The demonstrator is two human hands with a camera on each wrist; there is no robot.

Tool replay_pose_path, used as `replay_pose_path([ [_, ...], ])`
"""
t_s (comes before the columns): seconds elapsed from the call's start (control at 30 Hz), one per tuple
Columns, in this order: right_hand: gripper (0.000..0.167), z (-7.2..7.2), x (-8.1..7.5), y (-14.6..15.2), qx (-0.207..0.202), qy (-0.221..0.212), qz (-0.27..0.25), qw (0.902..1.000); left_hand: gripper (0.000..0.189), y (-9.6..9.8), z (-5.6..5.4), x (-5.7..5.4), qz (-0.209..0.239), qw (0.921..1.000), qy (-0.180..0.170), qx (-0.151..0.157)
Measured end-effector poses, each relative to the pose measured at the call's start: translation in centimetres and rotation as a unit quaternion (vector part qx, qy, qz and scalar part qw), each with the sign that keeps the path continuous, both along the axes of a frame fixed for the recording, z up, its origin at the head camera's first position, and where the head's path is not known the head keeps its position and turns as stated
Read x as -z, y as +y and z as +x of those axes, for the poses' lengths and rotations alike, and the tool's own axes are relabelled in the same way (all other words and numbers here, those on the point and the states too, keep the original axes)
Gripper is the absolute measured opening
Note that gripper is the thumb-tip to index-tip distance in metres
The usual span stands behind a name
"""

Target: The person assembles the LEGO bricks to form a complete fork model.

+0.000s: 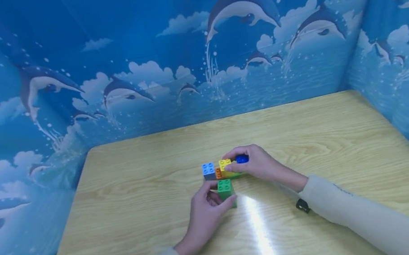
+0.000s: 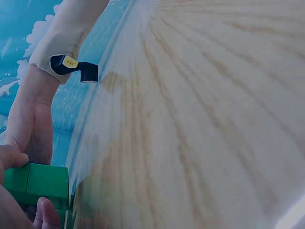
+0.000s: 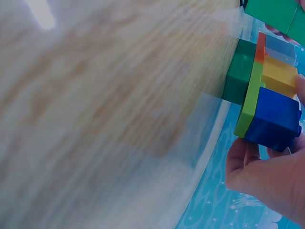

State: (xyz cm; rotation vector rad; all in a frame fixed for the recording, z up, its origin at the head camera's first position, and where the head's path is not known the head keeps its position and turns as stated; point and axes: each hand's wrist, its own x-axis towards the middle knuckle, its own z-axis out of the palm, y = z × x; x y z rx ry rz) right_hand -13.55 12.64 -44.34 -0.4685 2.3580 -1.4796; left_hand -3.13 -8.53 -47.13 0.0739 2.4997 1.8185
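In the head view my left hand (image 1: 207, 209) pinches a stack of green toy building bricks (image 1: 225, 189) between thumb and fingers. A seam between two green bricks (image 2: 46, 185) shows in the left wrist view. Just beyond it, my right hand (image 1: 257, 164) grips a brick assembly by its right part. In the right wrist view that assembly has a dark blue brick (image 3: 274, 119), a yellow brick (image 3: 280, 76) and a light blue brick (image 3: 281, 50) on a lime-green plate (image 3: 250, 100) and an orange piece (image 3: 260, 46). Below these sits a dark green brick (image 3: 239, 71).
The pieces and both hands are near the middle of a light wooden table (image 1: 134, 171). A curtain printed with dolphins (image 1: 144, 65) encloses the back and sides. A streak of reflected light crosses the tabletop in front of the hands.
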Motion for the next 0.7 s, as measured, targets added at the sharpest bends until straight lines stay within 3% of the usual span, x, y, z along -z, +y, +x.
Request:
replay_pose_path([
  [0.37,0.037,-0.1,0.2,0.1,0.004,0.002,0.007,1.0,0.043,0.8,0.1,-0.1,-0.026,0.9995,0.011,0.013],
  [0.7,0.038,-0.1,0.3,0.0,-0.002,0.007,-0.006,1.0,0.039,1.2,0.2,0.1,-0.016,0.9993,0.007,0.032],
])
